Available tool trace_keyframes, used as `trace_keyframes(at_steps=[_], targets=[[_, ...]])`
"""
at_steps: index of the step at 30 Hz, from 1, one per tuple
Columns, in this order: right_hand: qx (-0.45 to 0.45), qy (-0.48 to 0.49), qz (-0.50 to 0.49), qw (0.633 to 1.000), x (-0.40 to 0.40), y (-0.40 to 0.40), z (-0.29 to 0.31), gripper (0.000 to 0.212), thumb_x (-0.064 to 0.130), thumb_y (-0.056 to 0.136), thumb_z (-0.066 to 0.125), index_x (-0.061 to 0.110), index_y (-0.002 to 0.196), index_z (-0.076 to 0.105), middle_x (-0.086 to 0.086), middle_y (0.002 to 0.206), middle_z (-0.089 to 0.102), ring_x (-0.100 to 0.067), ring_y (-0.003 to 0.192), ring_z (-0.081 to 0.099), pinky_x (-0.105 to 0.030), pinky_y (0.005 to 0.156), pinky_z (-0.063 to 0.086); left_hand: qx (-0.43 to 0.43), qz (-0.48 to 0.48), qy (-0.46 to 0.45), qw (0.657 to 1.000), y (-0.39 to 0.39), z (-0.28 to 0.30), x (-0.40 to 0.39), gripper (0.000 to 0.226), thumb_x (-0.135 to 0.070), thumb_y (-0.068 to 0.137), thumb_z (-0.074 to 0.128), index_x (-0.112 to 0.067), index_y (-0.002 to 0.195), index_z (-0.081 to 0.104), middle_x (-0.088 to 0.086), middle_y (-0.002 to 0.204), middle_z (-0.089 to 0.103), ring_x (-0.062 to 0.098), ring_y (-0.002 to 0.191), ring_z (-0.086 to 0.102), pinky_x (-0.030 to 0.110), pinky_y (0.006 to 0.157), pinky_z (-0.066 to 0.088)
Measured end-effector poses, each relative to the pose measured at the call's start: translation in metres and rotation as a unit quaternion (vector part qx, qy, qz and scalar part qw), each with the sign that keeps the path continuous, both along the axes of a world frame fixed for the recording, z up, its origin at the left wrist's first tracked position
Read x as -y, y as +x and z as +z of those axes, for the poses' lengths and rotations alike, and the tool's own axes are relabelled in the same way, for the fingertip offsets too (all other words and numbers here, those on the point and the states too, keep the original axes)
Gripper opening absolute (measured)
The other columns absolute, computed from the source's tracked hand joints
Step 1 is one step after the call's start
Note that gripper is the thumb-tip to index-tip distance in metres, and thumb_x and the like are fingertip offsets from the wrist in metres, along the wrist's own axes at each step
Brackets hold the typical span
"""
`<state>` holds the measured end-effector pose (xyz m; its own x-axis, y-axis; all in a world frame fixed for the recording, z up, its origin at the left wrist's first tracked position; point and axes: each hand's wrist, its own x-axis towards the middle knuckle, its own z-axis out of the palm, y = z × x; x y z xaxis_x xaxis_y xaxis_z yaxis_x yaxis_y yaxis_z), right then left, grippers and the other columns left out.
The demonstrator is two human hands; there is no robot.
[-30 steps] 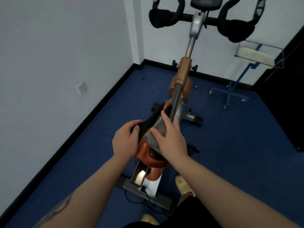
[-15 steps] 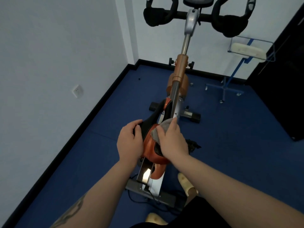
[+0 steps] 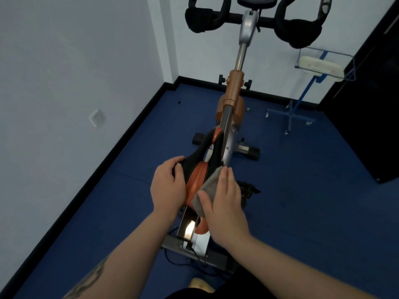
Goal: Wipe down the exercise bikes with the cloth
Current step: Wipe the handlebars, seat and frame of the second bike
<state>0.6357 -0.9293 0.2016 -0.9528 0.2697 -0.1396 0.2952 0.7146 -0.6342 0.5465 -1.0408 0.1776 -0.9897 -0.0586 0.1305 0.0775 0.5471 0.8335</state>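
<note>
Two hands on the saddle (image 3: pixel 201 167) of one bike (image 3: pixel 234 94), seen from above and behind. Left hand (image 3: pixel 168 187) curled round the saddle's left edge, thumb over the black rim, steadying it. Right hand (image 3: pixel 224 199) laid flat on the grey cloth (image 3: pixel 208 188), fingers (image 3: pixel 226 175) straight and together, pressing it against the saddle's right flank, fingertips near the base of the silver post (image 3: pixel 228 134). Cloth bunched under the palm, one corner poking out toward the orange centre strip.

Compared with a second ago: right hand drawn back down the saddle, from fingertips up against the post to a spot nearer the rear, dragging the cloth with it. Left hand barely shifted, same grip on the same edge. Reads as one stroke of a back-and-forth rub along the seat's right side.

Meaning for the job: saddle wipe under way, not finished. Left half under the steadying hand likely untouched by the cloth. Handlebars (image 3: pixel 254 18), post and orange frame further ahead probably yet to be done, though impossible to tell from here what is already clean.

Elsewhere: blue floor (image 3: pixel 302 201), white walls, wall socket (image 3: pixel 96 118) at left, blue stand (image 3: pixel 302 100) with a white pad at right
</note>
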Motion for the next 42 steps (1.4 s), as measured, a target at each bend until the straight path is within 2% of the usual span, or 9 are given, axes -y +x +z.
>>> trace_keyframes(at_steps=[7,12,16,19,24,31,36,39,42], targets=[[0.105,-0.100,-0.087,0.986,-0.029,-0.073,0.007,0.070,0.053,0.101,0.030,0.016,0.155,0.006,-0.012,0.145,0.046,-0.029,0.122,0.053,-0.043,0.096,0.047,0.003,0.012,0.000,1.000,0.001,0.002,-0.002,0.026,-0.022,0.100,0.047,-0.034,0.113,0.066,-0.021,0.103,0.059,-0.015,0.095,0.050,0.009,0.074,0.035],[-0.005,-0.176,-0.132,0.976,-0.008,-0.013,-0.002,0.078,0.060,0.092,0.046,0.028,0.153,0.008,-0.001,0.155,0.032,-0.020,0.135,0.040,-0.042,0.105,0.043,0.001,0.015,-0.002,1.000,0.002,0.000,-0.002,0.027,-0.022,0.099,0.048,-0.034,0.113,0.067,-0.018,0.105,0.061,-0.001,0.099,0.054,0.013,0.075,0.038],[0.123,-0.155,-0.125,0.972,-0.028,-0.072,-0.001,0.065,0.061,0.097,0.034,0.012,0.140,0.037,-0.006,0.126,0.055,-0.027,0.116,0.055,-0.041,0.098,0.045,0.003,0.017,-0.007,1.000,0.001,-0.001,-0.002,0.026,-0.022,0.099,0.048,-0.033,0.112,0.066,-0.017,0.104,0.062,0.000,0.099,0.055,0.015,0.076,0.039],[0.176,-0.156,-0.120,0.965,-0.038,-0.109,0.006,0.070,0.058,0.099,0.030,0.004,0.144,0.031,-0.018,0.134,0.054,-0.034,0.121,0.053,-0.041,0.102,0.042,0.008,0.028,-0.006,1.000,0.001,-0.001,-0.002,0.026,-0.023,0.098,0.047,-0.031,0.113,0.068,-0.015,0.108,0.065,-0.001,0.100,0.056,0.016,0.078,0.041],[0.095,-0.079,-0.050,0.991,-0.033,-0.075,-0.005,0.074,0.060,0.097,0.031,0.008,0.149,0.020,-0.013,0.143,0.047,-0.033,0.121,0.054,-0.040,0.095,0.046,0.008,0.047,-0.005,0.999,0.001,0.003,-0.006,0.026,-0.023,0.095,0.049,-0.032,0.108,0.069,-0.017,0.104,0.066,-0.001,0.098,0.057,0.016,0.079,0.041],[-0.012,-0.224,-0.159,0.962,-0.052,-0.159,-0.014,0.059,0.040,0.103,0.037,0.007,0.150,0.023,-0.015,0.150,0.039,-0.027,0.132,0.044,-0.032,0.103,0.038,0.040,0.109,-0.029,0.993,0.004,0.006,-0.014,0.024,-0.022,0.097,0.050,-0.032,0.108,0.069,-0.017,0.105,0.065,0.002,0.102,0.056,0.021,0.081,0.041],[-0.117,0.012,0.095,0.988,-0.063,-0.142,-0.029,0.058,0.048,0.100,0.030,0.020,0.151,0.032,-0.002,0.161,0.017,-0.025,0.148,0.008,-0.039,0.120,0.013,0.069,0.184,-0.026,0.980,0.006,0.007,-0.019,0.024,-0.027,0.099,0.046,-0.031,0.108,0.068,-0.015,0.106,0.065,0.005,0.102,0.057,0.026,0.081,0.043],[-0.102,0.077,0.214,0.968,-0.090,-0.185,-0.020,0.049,0.044,0.103,0.031,0.014,0.125,0.063,-0.005,0.137,0.054,-0.025,0.134,0.038,-0.042,0.115,0.025,0.090,0.242,0.000,0.966,0.008,0.008,-0.026,0.024,-0.029,0.101,0.043,-0.032,0.105,0.067,-0.015,0.103,0.065,0.003,0.096,0.058,0.023,0.073,0.045],[-0.073,0.149,0.249,0.954,-0.089,-0.203,-0.005,0.057,0.043,0.102,0.022,0.013,0.098,0.070,-0.007,0.104,0.068,-0.027,0.104,0.058,-0.044,0.099,0.038,0.099,0.299,0.018,0.949,0.010,0.010,-0.032,0.024,-0.031,0.102,0.041,-0.035,0.102,0.065,-0.018,0.098,0.063,-0.002,0.089,0.057,0.017,0.064,0.040]])
